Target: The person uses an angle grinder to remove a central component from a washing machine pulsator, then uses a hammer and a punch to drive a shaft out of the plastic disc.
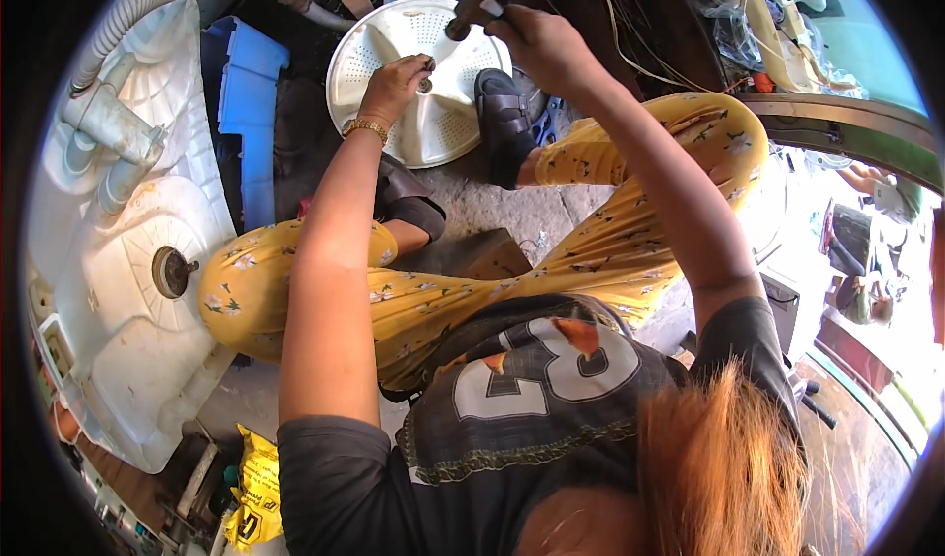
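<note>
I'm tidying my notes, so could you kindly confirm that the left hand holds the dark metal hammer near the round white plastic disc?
Not quite: the head view shows the right hand holding the hammer, which is indeed near the disc.

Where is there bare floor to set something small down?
Bare grey floor shows between the right shoe, yellow trousers and brown block, and another patch between the white tub, dark sleeve and yellow bag. The white disc is crowded: left hand over its middle, right hand holding a hammer by its rim.
</note>
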A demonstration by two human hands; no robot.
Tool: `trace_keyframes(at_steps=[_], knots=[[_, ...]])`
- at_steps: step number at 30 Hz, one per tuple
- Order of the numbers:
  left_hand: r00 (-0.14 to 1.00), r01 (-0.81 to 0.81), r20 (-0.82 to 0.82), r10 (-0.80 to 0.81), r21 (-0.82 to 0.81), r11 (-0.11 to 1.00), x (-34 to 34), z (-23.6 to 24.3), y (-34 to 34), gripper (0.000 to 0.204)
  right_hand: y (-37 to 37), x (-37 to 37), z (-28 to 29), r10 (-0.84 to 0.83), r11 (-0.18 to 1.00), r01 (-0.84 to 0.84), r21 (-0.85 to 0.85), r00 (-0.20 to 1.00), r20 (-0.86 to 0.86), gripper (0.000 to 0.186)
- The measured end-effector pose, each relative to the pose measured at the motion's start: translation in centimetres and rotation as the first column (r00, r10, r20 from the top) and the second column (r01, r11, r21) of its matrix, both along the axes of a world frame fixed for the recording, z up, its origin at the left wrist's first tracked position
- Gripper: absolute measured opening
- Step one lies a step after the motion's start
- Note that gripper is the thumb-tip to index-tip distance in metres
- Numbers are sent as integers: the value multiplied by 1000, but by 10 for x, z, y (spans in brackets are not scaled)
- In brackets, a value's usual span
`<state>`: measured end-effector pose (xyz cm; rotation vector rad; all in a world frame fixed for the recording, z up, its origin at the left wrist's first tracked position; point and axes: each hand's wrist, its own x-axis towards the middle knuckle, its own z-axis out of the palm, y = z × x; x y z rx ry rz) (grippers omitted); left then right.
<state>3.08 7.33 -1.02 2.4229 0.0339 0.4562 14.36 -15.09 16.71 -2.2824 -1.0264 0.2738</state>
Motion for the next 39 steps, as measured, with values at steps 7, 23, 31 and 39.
trace_keyframes(at_steps=[7,23,31,39], knots=[[999,-13,44,12,9,1000,-2,-2,-3,14,26,-24,-19,41,990,-21,-137,988,146,38],[993,27,-119,-11,138,990,-7,-3,-4,14,25,-42,-45,-49,984,72,-163,988,145,28],[986,63,-160,-47,96,993,15,35,-2,14,-1,6,27,-101,873,93,479,995,-8,34],[987,161,-35,-158,93,983,11,27,1,18,-29,3,-7,-176,925,217,312,972,-156,33]])
